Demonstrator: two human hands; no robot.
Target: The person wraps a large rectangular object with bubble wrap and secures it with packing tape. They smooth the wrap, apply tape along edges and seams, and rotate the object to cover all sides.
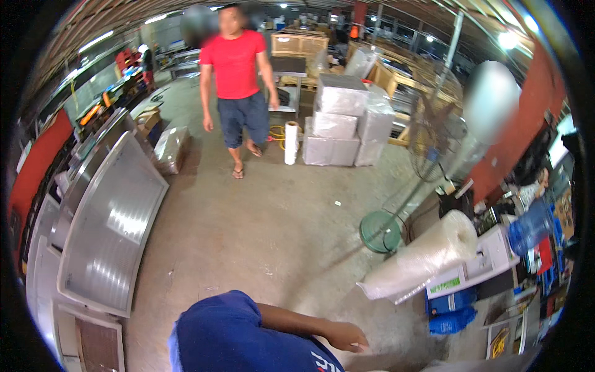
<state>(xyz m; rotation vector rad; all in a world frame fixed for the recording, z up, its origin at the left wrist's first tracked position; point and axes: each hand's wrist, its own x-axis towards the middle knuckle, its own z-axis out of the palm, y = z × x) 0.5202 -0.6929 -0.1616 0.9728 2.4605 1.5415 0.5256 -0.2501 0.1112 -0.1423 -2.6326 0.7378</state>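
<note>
My left forearm, in a blue sleeve, bends across my front at the lower edge. At its end my left hand [348,336] looks closed, its fingers curled; a small pale spot shows at them, and whether they hold something is hidden. The blue shirt [235,341] fills the picture below the arm. My right hand is out of the picture. A pale, blurred surface [483,364] shows at the bottom edge, right of my left hand. Beyond the hand, to the right, a large roll of bubble wrap [427,257] lies at a slant.
A person in a red shirt [234,68] stands ahead on the concrete floor [248,229]. Near them are a white film roll [290,142] and wrapped boxes [338,121]. Framed metal panels [111,229] lean at left. A stand fan [381,231] and a blue water jug [531,227] are at right.
</note>
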